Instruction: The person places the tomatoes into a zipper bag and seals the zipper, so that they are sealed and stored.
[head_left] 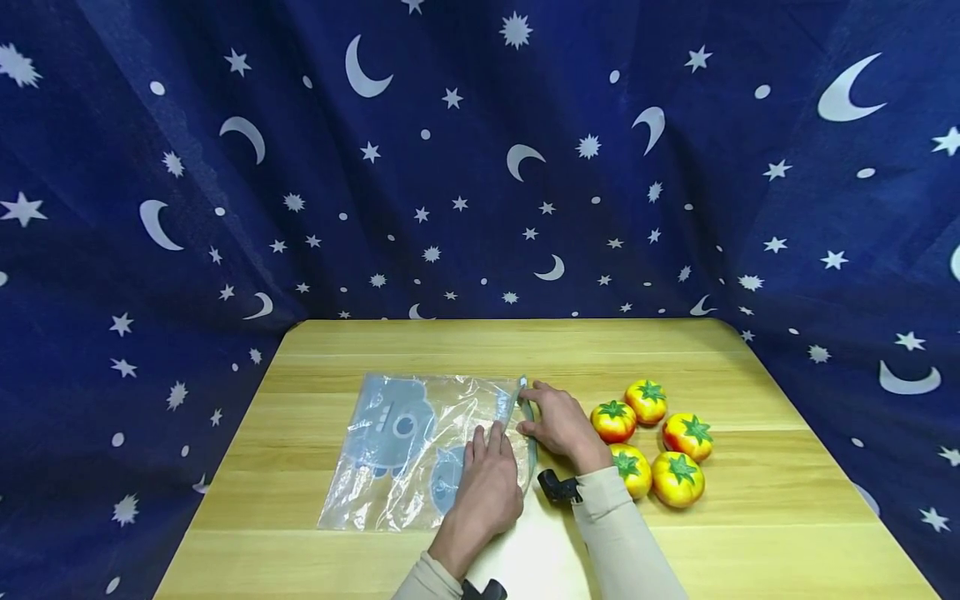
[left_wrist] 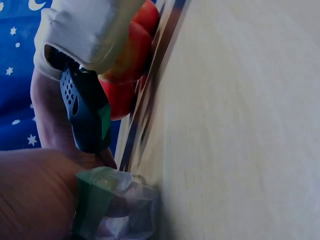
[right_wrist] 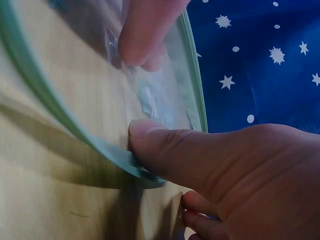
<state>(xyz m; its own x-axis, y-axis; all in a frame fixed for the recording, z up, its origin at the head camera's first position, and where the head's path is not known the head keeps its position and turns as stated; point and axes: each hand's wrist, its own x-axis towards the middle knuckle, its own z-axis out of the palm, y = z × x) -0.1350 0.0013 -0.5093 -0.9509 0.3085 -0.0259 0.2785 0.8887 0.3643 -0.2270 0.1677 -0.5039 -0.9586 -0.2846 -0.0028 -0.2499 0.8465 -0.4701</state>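
Observation:
A clear zip bag (head_left: 405,492) with a pale blue cartoon print lies flat on the wooden table, its mouth facing right. My left hand (head_left: 483,487) rests on the bag near the mouth, fingers extended over the film. At the far end of the mouth, my right hand (head_left: 558,423) pinches the green zip edge (right_wrist: 65,120). In the right wrist view that edge bows apart into a loop, with the right thumb (right_wrist: 160,145) on the inner side and the other fingers outside. The left fingertips (right_wrist: 142,47) show beyond the film there.
Several yellow-red tomatoes (head_left: 678,480) with green leaf tops are grouped right of my right forearm, which partly covers one. Dark camera mounts (head_left: 557,487) sit on both wrists. A blue curtain (head_left: 480,167) with moons and stars stands behind the wooden table (head_left: 787,533).

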